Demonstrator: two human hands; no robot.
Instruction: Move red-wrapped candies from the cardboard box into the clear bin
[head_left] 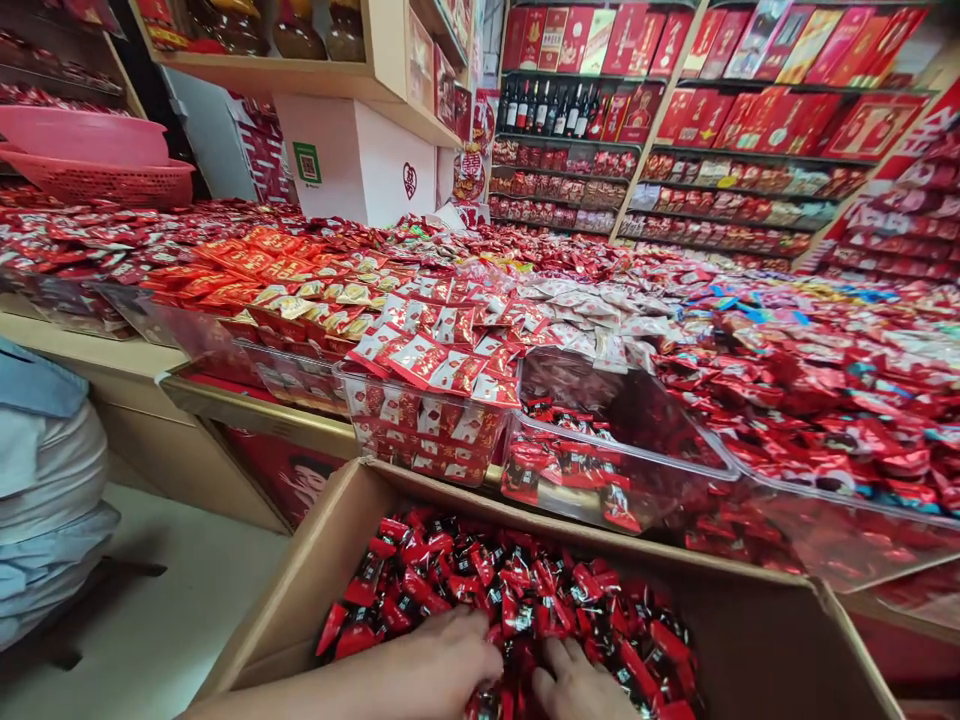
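- I see both hands down in the open cardboard box [300,575], which stands in front of the counter [247,405], below its front edge.
- The box holds a loose heap of small candies [525,590] in red and black wrappers. The heap reaches from the near edge of the box almost to its far wall and is thicker toward the right.
- My left hand [450,660] comes in from the left wall of the box, palm down. It rests on the near part of the heap with the fingers bent into the candies.
- My right hand [581,690] lies just beside it at the near edge, with the fingertips pushed between the wrappers. The two hands are close but do not touch.
- I cannot tell whether either hand is closed around any candy, because the fingertips are hidden in the heap.
- The candies lie under both hands and, mostly, ahead of them toward the far wall. They point in every direction, so there is no common long axis. Both hands are equally near.
- Beyond the far wall, at the front edge of the counter, stands a clear bin [637,447] partly filled with similar red and black candies. It is more in line with the right hand.
- Just left of it, a second bin [420,420] is piled high with red and white packets.
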